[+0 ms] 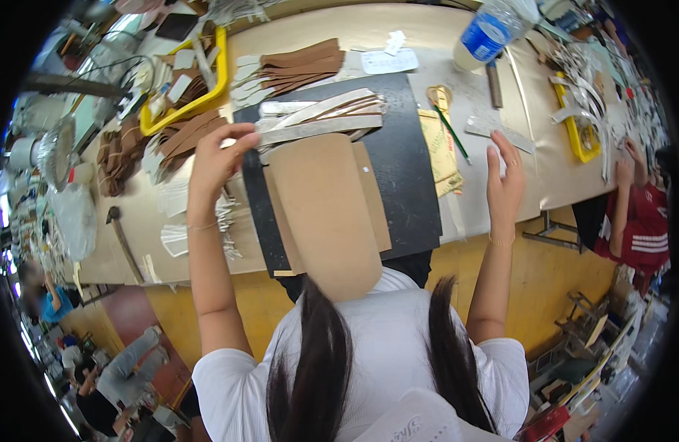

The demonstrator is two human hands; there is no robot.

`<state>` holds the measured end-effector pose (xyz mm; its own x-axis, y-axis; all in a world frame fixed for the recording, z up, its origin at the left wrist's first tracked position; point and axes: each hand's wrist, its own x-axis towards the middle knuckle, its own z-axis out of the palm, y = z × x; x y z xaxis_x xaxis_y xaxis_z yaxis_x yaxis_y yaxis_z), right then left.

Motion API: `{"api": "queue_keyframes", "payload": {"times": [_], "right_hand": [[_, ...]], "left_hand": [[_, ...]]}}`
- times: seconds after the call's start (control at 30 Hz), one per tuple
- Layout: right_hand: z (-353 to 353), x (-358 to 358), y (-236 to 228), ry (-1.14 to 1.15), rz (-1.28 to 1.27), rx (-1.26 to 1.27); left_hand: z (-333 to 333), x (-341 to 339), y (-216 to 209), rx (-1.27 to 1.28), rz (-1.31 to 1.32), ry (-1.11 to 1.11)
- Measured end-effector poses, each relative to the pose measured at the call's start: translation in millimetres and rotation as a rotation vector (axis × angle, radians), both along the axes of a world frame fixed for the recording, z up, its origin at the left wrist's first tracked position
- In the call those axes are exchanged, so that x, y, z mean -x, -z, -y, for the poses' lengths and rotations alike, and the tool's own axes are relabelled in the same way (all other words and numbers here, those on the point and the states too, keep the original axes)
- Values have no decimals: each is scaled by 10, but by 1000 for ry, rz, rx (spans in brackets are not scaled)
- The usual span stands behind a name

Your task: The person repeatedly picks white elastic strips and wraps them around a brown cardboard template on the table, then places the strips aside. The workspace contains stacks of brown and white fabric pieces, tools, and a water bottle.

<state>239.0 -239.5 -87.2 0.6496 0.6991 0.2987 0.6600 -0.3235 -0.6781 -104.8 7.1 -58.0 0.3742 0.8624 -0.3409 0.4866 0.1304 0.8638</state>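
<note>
My left hand (220,156) is raised at the left edge of a black cutting board (402,169). Its fingers are loosely bent, the tips beside the left end of a grey strip (317,130); whether they touch it is unclear. That strip lies across a bundle of white and brown strips (347,105) on the board. Closer to me, a tan board with a rounded near end (324,214) rests over a brown flat piece (371,195) and reaches past the table edge. My right hand (506,177) hovers right of the board, thumb and fingers apart, near a clear ruler (501,132).
Brown strips (302,66) lie at the back. A yellow basket (220,74) stands back left, a hammer (122,239) front left. Right of the board are yellow packets (436,147), a green pencil (450,132) and a bottle (487,37). A person in red (638,214) sits far right.
</note>
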Motion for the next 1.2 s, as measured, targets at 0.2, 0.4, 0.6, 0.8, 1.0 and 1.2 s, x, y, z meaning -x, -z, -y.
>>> {"api": "queue_keyframes", "payload": {"times": [0.2, 0.4, 0.6, 0.8, 1.0, 1.2], "right_hand": [[14, -692, 484, -34, 510, 193], [-39, -787, 565, -151, 625, 193], [22, -787, 714, -156, 692, 227], [37, -860, 619, -226, 763, 335], [166, -1076, 364, -10, 582, 373], [274, -1057, -43, 81, -144, -138]], "left_hand": [[-157, 614, 101, -91, -16, -235], [-332, 1602, 262, -381, -105, -527], [-684, 2188, 696, -468, -116, -640], [-894, 2221, 768, -587, -485, -540], [-931, 1959, 759, -565, -588, -459], [-812, 1685, 433, -451, -486, -423]]}}
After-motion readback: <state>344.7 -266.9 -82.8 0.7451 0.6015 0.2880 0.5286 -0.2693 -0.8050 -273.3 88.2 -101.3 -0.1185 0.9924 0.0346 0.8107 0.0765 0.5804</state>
